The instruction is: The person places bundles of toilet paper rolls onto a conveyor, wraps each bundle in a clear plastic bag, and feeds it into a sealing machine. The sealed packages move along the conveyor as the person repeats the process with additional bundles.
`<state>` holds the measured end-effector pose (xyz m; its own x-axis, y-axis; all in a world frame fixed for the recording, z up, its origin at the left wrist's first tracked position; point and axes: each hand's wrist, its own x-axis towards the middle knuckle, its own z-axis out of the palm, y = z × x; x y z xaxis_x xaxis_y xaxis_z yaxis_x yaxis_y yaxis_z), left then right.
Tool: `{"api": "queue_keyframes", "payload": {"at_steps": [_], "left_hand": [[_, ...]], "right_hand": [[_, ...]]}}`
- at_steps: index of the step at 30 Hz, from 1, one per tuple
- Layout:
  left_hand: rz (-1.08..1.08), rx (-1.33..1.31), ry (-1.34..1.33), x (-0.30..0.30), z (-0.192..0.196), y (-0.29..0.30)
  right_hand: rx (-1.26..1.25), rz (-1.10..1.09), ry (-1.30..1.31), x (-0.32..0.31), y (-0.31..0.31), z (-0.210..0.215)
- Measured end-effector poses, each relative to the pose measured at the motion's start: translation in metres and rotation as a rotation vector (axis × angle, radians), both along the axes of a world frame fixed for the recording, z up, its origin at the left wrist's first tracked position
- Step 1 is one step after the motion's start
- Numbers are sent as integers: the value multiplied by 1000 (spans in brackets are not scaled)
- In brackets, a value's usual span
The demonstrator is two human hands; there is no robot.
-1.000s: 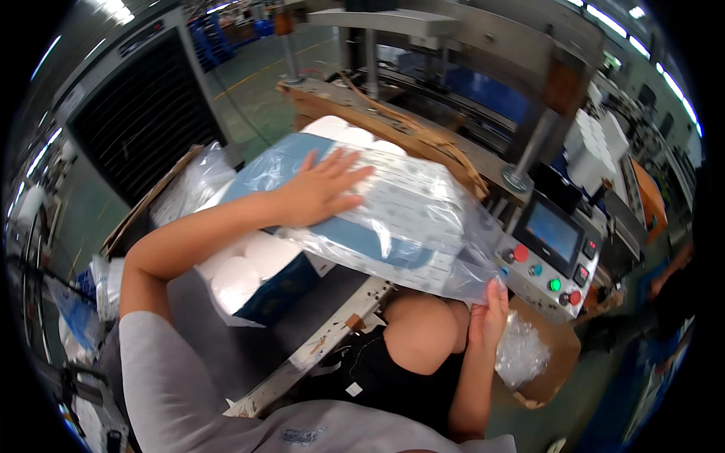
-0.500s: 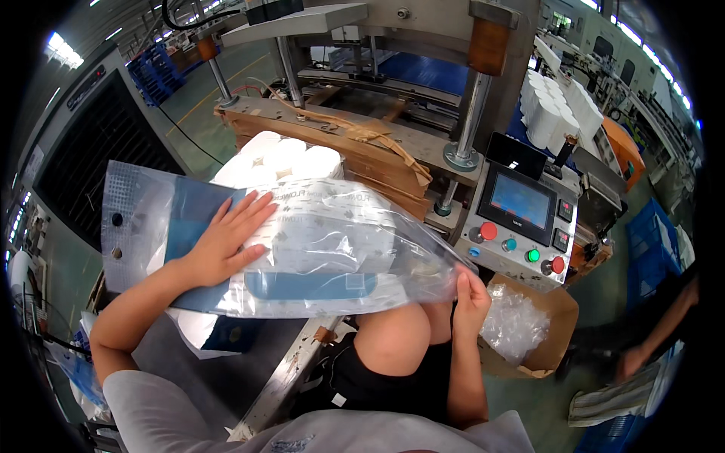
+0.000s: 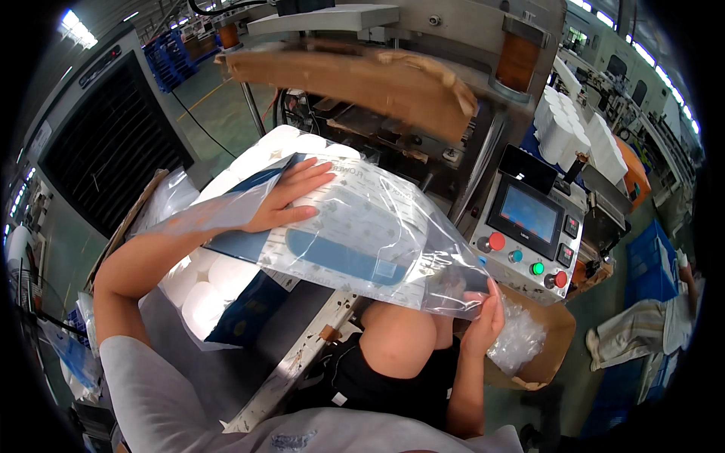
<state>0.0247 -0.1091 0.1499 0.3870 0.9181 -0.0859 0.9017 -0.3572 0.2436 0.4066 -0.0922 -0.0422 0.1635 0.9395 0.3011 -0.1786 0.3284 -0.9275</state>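
Head view: one printed clear bag, spread out, apparently over white rolls, several left uncovered at its edges; my left hand flat on it, fingers splayed, my right hand pinching its right-hand corner.

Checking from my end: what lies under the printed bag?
White rolls show past the far and near-left edges of the printed bag, with a dark blue wrapper beside the nearer ones. Whatever lies beneath the bag's middle is covered.

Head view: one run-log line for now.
left hand: spread on printed plastic bag | right hand: holding its right end | white rolls: partly hidden
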Motion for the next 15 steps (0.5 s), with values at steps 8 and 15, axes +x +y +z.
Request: {"api": "queue_keyframes", "payload": {"at_steps": [8,15], "left_hand": [[58,-30,-6,-20,1,59],[630,-314,-1197,-155,-29,59]], "right_hand": [[-227,218,119,-24,37,10],[-283,549,67,-47,73,-7]]}}
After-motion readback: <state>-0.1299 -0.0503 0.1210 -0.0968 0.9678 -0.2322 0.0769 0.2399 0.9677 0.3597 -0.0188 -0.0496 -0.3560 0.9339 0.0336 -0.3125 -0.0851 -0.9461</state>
